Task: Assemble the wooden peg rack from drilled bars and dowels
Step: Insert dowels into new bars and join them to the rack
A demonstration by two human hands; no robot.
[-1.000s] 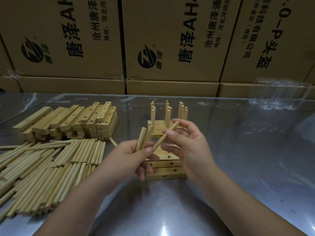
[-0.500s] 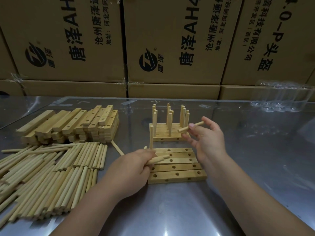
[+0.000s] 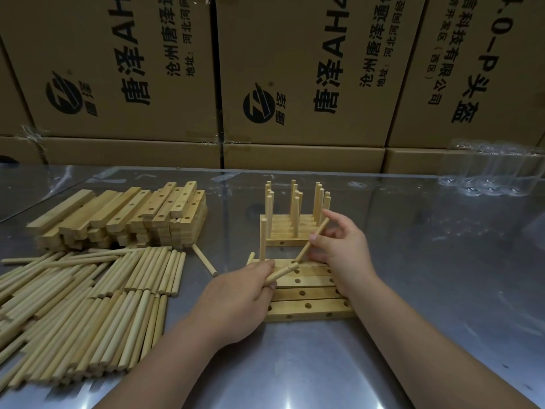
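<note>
I see the right hand (image 3: 342, 249) pinching a tilted dowel (image 3: 313, 242), its lower end at a hole in the bars (image 3: 309, 313); the left hand (image 3: 236, 302) grips other dowels (image 3: 277, 276).

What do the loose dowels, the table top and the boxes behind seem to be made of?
Loose dowels: pale wood, apparently unvarnished; matte with faint grain.
Table top: probably sheet metal, maybe steel; grey, shiny, mirrors light.
Boxes: brown cardboard, matte; printed black, taped seams.

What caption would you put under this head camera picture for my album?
The right hand angles a dowel at a hole in the drilled bars; left hand grips spare dowels.
</note>
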